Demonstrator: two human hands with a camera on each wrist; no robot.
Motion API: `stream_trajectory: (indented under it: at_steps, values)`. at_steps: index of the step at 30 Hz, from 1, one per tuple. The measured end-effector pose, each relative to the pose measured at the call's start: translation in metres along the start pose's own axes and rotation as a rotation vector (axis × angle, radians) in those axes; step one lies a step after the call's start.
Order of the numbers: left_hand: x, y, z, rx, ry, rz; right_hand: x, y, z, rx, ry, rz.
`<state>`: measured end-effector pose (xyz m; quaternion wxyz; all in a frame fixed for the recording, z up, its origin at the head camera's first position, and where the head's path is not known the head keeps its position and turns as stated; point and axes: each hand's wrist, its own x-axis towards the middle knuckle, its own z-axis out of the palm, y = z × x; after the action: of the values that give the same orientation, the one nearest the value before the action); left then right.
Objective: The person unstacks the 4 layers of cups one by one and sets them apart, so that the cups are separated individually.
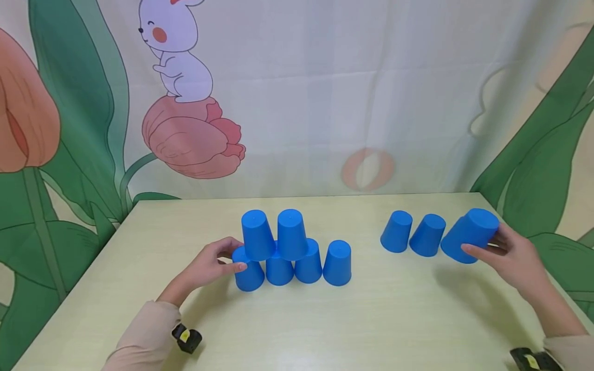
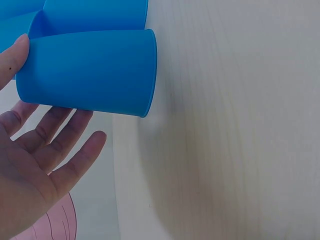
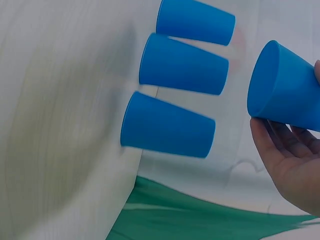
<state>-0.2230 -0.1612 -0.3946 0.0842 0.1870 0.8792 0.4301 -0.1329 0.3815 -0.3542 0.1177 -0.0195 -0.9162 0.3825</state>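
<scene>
Upside-down blue cups stand in two groups. At the left, in the head view, a lower row carries two upper cups [image 1: 258,237] side by side. The left hand [image 1: 214,264] grips the leftmost lower cup [image 2: 90,72], thumb on one side and fingers on the other. At the right, three cups stand in a slanted row: a far cup [image 3: 195,21], a middle cup [image 3: 184,65] and a near cup [image 3: 167,127]. Above the near one, the right hand [image 1: 512,255] holds another cup [image 3: 287,87] by its sides, mouth down and tilted, apart from the cup below.
All the cups are on a pale wooden table [image 1: 371,324]. Its back edge meets a printed curtain [image 1: 297,103] with a rabbit and flowers. The rightmost lower cup [image 1: 337,264] of the left group has nothing on top. Bare tabletop separates the two groups.
</scene>
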Motion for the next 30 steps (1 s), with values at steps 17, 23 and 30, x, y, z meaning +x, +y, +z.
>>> stream_trajectory:
  at_steps: [17,23,30]
  values:
    - [0.0,-0.005,0.0,-0.013,0.001,0.015,0.005,0.019,-0.023,-0.011,0.18,0.149]
    - [0.001,-0.005,0.0,-0.019,0.001,0.014,0.01,0.027,-0.031,-0.021,0.204,0.178]
    - [0.001,-0.005,0.001,-0.021,0.002,0.007,0.016,0.038,-0.034,-0.039,0.212,0.224]
